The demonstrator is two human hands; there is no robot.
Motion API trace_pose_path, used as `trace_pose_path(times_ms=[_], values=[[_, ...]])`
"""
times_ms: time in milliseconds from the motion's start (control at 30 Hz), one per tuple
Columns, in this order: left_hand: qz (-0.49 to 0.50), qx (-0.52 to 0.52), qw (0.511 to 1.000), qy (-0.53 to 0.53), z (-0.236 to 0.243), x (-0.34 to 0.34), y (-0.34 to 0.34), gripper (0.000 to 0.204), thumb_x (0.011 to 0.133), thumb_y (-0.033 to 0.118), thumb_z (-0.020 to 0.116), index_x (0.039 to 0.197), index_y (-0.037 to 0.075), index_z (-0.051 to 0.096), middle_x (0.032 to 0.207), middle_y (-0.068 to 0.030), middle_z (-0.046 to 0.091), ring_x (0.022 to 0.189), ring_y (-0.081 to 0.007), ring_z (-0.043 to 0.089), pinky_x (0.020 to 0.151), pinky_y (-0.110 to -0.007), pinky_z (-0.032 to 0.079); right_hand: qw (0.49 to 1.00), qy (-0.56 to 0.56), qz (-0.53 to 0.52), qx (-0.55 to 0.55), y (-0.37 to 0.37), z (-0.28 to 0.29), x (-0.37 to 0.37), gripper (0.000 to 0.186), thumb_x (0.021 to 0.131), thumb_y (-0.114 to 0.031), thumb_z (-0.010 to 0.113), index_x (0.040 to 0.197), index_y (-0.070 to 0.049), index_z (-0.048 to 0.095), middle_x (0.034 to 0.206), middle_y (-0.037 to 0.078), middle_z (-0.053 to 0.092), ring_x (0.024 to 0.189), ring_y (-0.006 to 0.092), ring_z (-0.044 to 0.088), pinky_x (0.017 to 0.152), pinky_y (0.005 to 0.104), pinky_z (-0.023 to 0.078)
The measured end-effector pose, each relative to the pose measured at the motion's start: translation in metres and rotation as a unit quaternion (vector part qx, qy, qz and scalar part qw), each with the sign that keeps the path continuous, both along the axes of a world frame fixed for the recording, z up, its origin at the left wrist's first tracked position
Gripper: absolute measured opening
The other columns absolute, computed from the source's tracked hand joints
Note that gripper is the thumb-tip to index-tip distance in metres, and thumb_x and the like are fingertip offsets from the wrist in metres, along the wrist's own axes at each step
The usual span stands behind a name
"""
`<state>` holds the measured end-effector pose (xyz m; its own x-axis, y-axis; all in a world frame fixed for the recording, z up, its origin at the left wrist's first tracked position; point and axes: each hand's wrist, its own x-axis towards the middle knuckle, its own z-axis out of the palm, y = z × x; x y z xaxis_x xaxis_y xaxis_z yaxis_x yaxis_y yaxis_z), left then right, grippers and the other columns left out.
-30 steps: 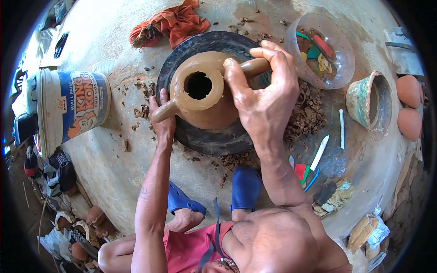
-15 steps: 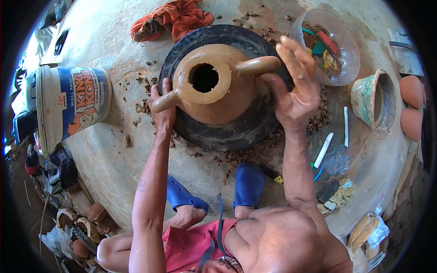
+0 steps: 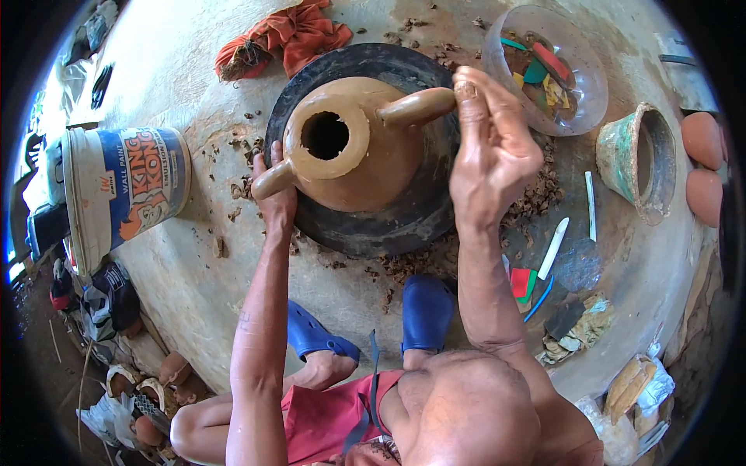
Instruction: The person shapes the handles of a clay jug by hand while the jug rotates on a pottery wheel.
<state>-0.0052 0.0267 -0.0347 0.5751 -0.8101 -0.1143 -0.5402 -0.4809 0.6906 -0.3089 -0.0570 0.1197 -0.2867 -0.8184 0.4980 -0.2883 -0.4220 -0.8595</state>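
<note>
A brown clay pot (image 3: 381, 179) with a round open mouth stands on a dark round wheel disc (image 3: 365, 241). Two thick curved handles stick out from it, one on the left (image 3: 272, 179) and one on the right (image 3: 420, 106). My left hand (image 3: 277, 206) is at the left handle, its fingers stretched upward past it and partly hidden behind it; it grips nothing that I can see. Beside the outer bend of the right handle, my right hand (image 3: 497, 147) has thumb and fingertips pressed together. Whether something small is between them I cannot make out.
A clear basin (image 3: 587, 120) with coloured scraps lies far right, near a green-stained pot (image 3: 618, 159). White strips (image 3: 553, 248) and a red-green piece (image 3: 522, 283) lie right. A paint bucket (image 3: 93, 210) is left; orange cloth (image 3: 311, 39) lies behind. Clay crumbs surround the disc.
My right hand has come off the right handle's underside to its outer end, its spread fingers closing together. The pot sits slightly further left in view. My left hand stays by the left handle.
</note>
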Motion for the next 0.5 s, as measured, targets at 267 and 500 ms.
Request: trace_pose_path(times_ms=[267,500], values=[[-0.03,-0.085,0.996,-0.012,-0.005,-0.005,0.006,0.051,0.102,0.022,0.071,0.146,0.001,0.055,0.129,-0.019,0.07,0.117,-0.0283,0.066,0.102,-0.043,0.051,0.992,0.041,0.03,0.112,0.05,0.021,-0.013,0.023,0.097,-0.003,0.075,0.12,-0.001,0.076,0.088,0.009,0.064,0.076,0.023,0.059,0.069,0.0383,0.049],[-0.047,-0.102,0.993,0.033,0.001,-0.003,0.008,0.029,0.101,0.016,0.072,0.123,0.004,0.059,0.111,-0.0126,0.071,0.102,-0.022,0.067,0.089,-0.041,0.053,0.982,0.104,0.129,0.093,0.046,0.025,0.005,0.039,0.087,0.0,0.07,0.126,0.001,0.074,0.089,0.014,0.063,0.084,0.0337,0.061,0.075,0.0441,0.055]])
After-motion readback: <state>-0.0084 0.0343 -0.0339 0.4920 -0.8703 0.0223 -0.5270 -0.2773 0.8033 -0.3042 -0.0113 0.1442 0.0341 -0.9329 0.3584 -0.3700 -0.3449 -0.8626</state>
